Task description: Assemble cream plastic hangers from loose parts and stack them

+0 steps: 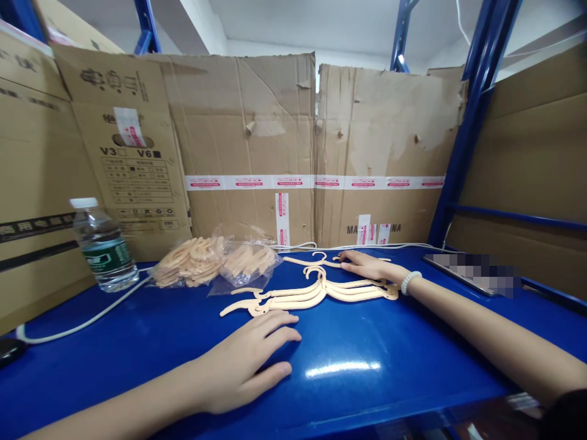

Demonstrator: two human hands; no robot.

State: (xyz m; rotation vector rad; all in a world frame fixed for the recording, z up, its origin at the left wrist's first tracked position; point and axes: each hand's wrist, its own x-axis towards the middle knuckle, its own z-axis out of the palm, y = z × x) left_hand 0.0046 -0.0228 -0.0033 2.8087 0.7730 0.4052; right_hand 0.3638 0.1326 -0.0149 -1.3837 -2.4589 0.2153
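Observation:
Several pale beige clothes hangers [293,300] lie close together on the blue tabletop, their hooks towards the back. Some have folding end pieces swung outward on the left. Beside the left end of the nearest hanger, my left hand [250,357] rests palm down with fingers apart, holding nothing. Farther back, one more hanger [302,261] lies separately. My right hand [367,266] is over its right arm, thumb and fingers closed about it; part of that arm is hidden under the hand. A white beaded bracelet [410,282] circles my right wrist.
Two clear plastic bags of beige parts, a larger bag [190,263] and a smaller bag [250,264], lie back left. A water bottle [107,256] stands left of them. A phone-like flat device [463,273] lies right. A white cable [87,324] crosses the table; cardboard panels [247,134] wall the back.

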